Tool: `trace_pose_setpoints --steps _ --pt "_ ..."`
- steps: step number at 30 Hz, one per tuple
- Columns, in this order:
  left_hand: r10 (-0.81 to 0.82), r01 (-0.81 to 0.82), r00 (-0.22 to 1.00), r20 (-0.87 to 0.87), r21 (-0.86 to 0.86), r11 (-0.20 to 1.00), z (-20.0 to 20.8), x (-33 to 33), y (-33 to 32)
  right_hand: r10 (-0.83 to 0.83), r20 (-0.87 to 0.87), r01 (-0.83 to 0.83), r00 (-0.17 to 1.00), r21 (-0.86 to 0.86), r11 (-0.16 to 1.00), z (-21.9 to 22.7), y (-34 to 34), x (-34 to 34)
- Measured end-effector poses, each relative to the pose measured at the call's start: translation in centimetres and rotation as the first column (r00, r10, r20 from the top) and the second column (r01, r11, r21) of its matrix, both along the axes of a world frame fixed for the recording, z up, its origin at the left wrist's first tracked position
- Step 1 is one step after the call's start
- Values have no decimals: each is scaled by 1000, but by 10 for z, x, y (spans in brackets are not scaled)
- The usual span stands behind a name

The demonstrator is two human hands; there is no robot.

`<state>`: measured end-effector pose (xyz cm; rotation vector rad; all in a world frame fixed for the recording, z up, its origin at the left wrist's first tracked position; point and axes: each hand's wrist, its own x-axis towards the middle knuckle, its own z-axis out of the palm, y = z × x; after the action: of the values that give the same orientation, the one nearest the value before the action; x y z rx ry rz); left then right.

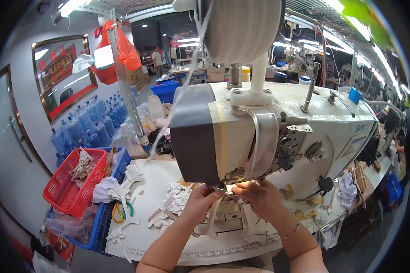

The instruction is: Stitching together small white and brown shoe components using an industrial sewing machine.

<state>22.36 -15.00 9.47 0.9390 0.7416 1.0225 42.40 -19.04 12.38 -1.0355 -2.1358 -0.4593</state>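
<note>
A white sewing machine (221, 136) with a dark grey end cover stands before me, its lit needle area low in the middle. Right at the needle, my left hand (201, 200) pinches a white cut piece (212, 219), which hangs down toward the table edge. My right hand (262, 199) is closed close beside it, its fingertips on the work under the lamp; the exact grip is partly hidden. More white material (253, 230) hangs below the right hand. White flower-shaped pieces (176, 196) lie heaped left of my left wrist.
Scissors (118, 213) with yellow and green handles lie on the white table (152, 170). A red basket (61, 198) of scraps sits on a blue crate (105, 227) at the left. Above the machine hangs a large white spool (241, 34). A measuring strip (200, 254) lines the front edge.
</note>
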Motion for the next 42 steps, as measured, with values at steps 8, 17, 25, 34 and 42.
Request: trace_pose_setpoints --steps 8,17,25,34,42 --pt "-7 4 997 -78 -36 999 4 -1 4 -32 3 32 999 30 999 -8 4 -6" --pt "52 -16 967 -248 146 989 -3 -2 37 -95 71 81 993 181 980 -7 -3 -16" --pt "-26 51 987 -161 148 988 1 -8 31 -122 82 109 989 147 983 -6 -6 -16" --pt "98 -97 995 -6 106 990 -6 4 -20 8 -96 -13 995 -55 998 -7 -27 -11" --pt "-34 33 999 28 57 998 -9 -7 -3 12 40 -16 999 105 994 -10 -23 -15"
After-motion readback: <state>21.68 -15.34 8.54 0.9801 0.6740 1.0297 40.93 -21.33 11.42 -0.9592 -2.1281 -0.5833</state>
